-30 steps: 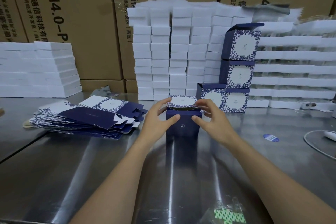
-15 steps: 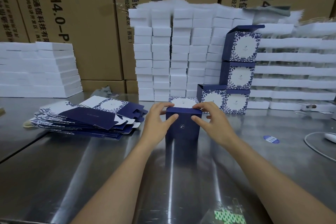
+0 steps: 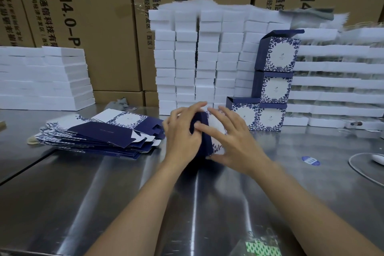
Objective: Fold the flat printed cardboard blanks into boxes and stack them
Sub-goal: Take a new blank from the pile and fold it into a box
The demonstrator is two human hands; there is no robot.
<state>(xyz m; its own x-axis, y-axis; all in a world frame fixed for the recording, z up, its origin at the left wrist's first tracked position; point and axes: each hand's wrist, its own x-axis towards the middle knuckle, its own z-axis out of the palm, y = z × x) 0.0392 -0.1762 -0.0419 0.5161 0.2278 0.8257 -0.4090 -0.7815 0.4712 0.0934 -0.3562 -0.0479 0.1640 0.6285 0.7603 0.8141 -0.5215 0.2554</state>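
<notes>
A folded navy box with a blue-and-white floral face point(image 3: 206, 141) sits turned between both hands on the steel table point(image 3: 104, 193). My left hand point(image 3: 182, 133) grips its navy left side, fingers curled over the top. My right hand point(image 3: 232, 139) lies spread over the floral face, index finger pressing the navy edge. A fanned pile of flat printed blanks point(image 3: 99, 133) lies to the left. Several finished boxes point(image 3: 272, 83) stand stacked at the right rear, the top one with its lid flap open.
Stacks of white foam blocks point(image 3: 197, 58) stand behind the hands, with more at the far left point(image 3: 43, 79) and right point(image 3: 336, 81). Brown shipping cartons point(image 3: 93, 16) form the back wall. A white cable point(image 3: 361, 164) and a blue sticker point(image 3: 310, 160) lie at right.
The box was standing upright with its navy side facing me; both hands have turned it so the floral face now lies under my right hand.
</notes>
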